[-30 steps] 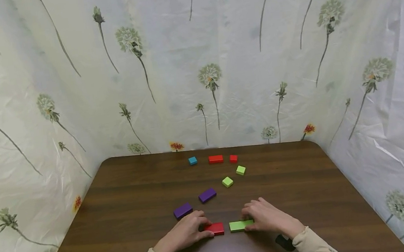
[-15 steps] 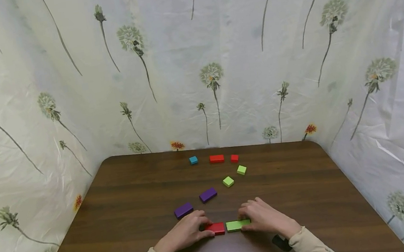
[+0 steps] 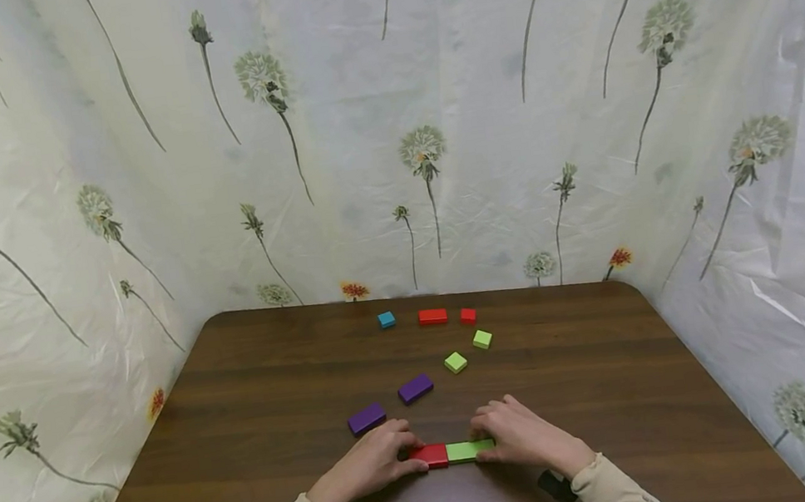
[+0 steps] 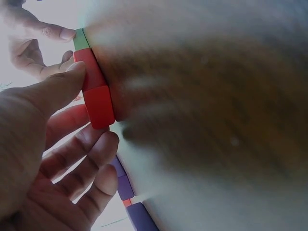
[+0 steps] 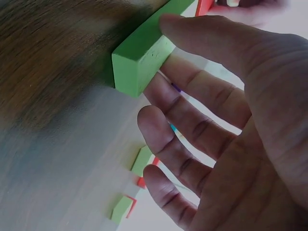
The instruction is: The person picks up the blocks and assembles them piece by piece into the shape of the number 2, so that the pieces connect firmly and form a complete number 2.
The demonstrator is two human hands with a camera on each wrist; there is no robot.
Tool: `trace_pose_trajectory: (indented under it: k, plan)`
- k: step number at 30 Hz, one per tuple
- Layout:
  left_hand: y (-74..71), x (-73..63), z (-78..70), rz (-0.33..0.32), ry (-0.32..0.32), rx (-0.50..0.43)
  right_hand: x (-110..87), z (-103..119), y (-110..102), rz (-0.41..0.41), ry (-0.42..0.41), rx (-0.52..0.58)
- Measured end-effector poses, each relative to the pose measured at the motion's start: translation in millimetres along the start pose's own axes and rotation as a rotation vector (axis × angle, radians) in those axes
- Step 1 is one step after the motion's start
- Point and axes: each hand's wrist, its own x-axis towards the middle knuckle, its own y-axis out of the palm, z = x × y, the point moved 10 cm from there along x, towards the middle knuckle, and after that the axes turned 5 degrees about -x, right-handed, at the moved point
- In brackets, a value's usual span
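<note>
Near the front of the brown table, my left hand (image 3: 377, 457) pinches a red block (image 3: 433, 456) between thumb and fingers. My right hand (image 3: 522, 436) pinches a long light-green block (image 3: 465, 452) in the same way. The two blocks lie end to end in one line, their short ends meeting in the head view. In the left wrist view the red block (image 4: 100, 103) shows its near end, with the thumb on one long side. The right wrist view shows the green block (image 5: 139, 60) lying on the wood, the thumb pressed to its side.
Two purple blocks (image 3: 367, 419) lie just beyond my left hand. Farther back are two small green blocks (image 3: 456, 362), a small red block (image 3: 468, 316), a longer red block (image 3: 432, 316) and a small blue block (image 3: 386, 320). A flowered curtain (image 3: 357, 123) encloses the table (image 3: 574, 355).
My right hand has slid the green block left along the table, closing the gap to the red block. The left hand and its red block have stayed in place.
</note>
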Motion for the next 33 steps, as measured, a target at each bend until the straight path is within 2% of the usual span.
trace_pose_trajectory:
  k: [11, 16, 23, 33]
  plan:
    - [-2.4, -0.2, -2.5, -0.013, 0.017, 0.004, 4.4, 4.9, 1.5, -0.028, -0.007, -0.023]
    - [-3.1, 0.5, -2.7, -0.013, 0.021, 0.007, 14.2, 18.7, 1.7, -0.041, -0.029, 0.001]
    - [0.0, 1.8, -1.4, -0.004, 0.014, 0.013, 28.9, 39.7, 9.7, -0.012, -0.061, -0.012]
    - [-2.1, 2.0, -2.3, -0.006, 0.021, 0.055, 34.9, 44.0, 12.7, -0.044, -0.044, -0.012]
